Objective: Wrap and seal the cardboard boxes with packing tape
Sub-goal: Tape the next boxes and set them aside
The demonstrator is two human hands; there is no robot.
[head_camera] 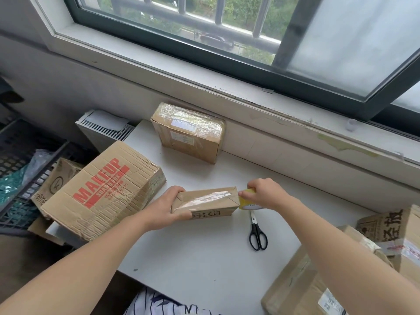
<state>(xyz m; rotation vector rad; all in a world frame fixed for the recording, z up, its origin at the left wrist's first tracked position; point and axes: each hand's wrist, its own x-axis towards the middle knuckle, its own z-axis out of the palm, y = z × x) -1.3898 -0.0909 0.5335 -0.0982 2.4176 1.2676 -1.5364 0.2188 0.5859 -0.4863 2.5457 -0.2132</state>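
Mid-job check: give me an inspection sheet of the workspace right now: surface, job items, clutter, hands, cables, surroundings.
Surface: white table, scissors lying on it.
Job's things: small box, glossy tape along its top; yellow tape roll at its right end; taped box against the wall.
Clutter: MAKEUP box tilted at the table's left edge; printed boxes at right.
Grips: left hand grips the small box's left end; right hand holds the tape roll.
Cables: nothing seen.
Surroundings: window above the sill; black crate at left.
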